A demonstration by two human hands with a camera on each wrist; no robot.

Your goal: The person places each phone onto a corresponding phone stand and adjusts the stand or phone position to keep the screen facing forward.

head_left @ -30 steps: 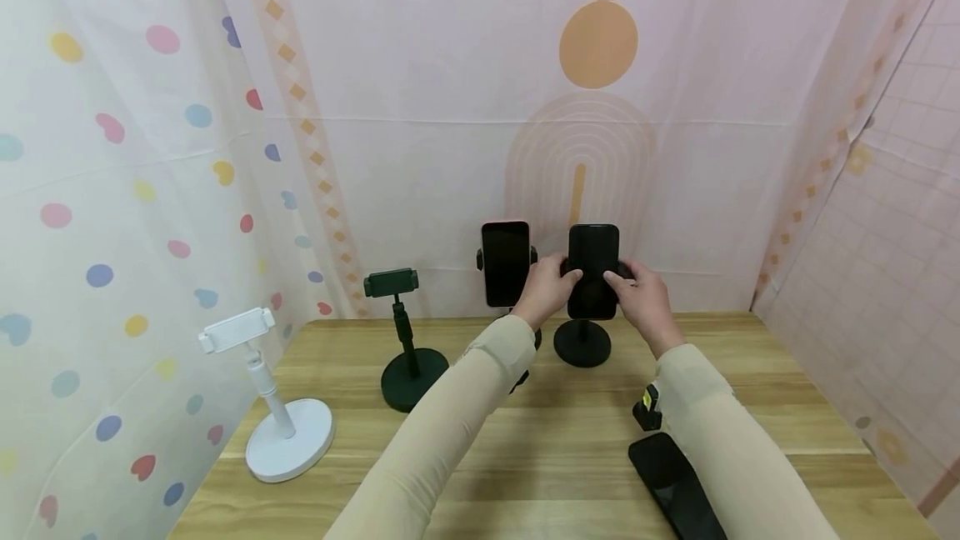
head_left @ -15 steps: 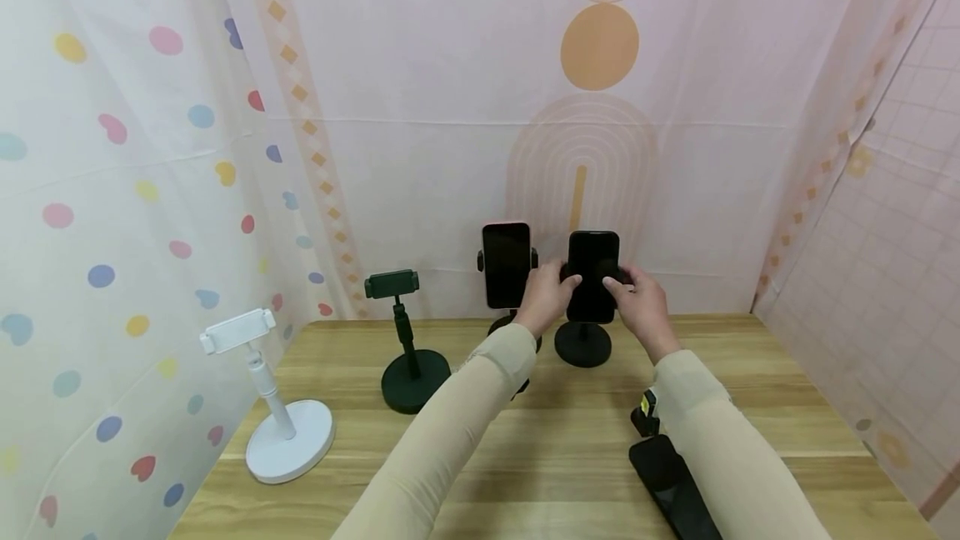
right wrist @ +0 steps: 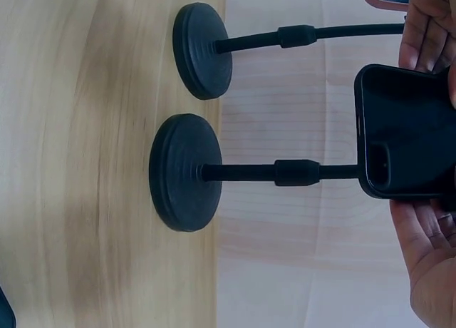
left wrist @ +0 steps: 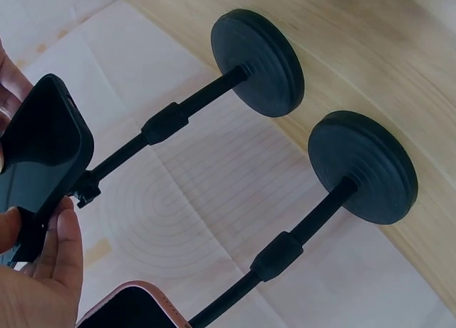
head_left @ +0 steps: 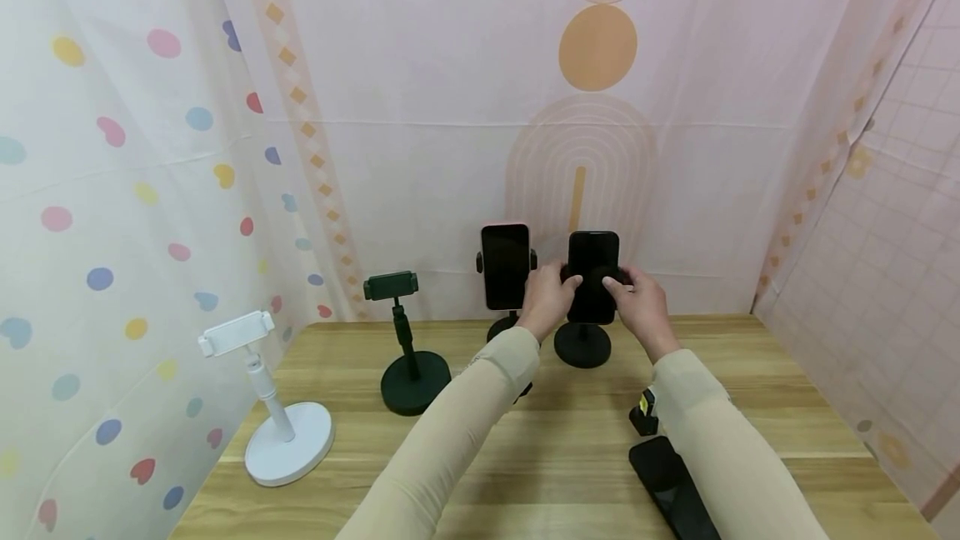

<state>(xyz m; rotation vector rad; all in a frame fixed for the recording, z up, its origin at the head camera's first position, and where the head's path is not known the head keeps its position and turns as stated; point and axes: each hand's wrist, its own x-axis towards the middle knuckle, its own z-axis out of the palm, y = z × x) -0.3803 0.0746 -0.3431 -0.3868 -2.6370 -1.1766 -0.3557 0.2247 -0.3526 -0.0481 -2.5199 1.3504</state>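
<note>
At black stand [head_left: 582, 346]: phone [head_left: 592, 275]; left hand [head_left: 548, 297], right hand [head_left: 642, 302] grip sides.

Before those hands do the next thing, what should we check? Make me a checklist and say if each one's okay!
1. Both hands on the black phone: ok, left hand and right hand hold its two sides.
2. Round base flat on the table: ok.
3. Black phone clamped tight: cannot tell, the hands cover its sides.
4. Pink-edged phone upright on the neighbouring stand: ok.
5. White stand and green stand ready for phones: ok, neither holder has one.
6. Right sleeve not touching the lying phone: cannot tell, it covers part of it in the head view.
</note>
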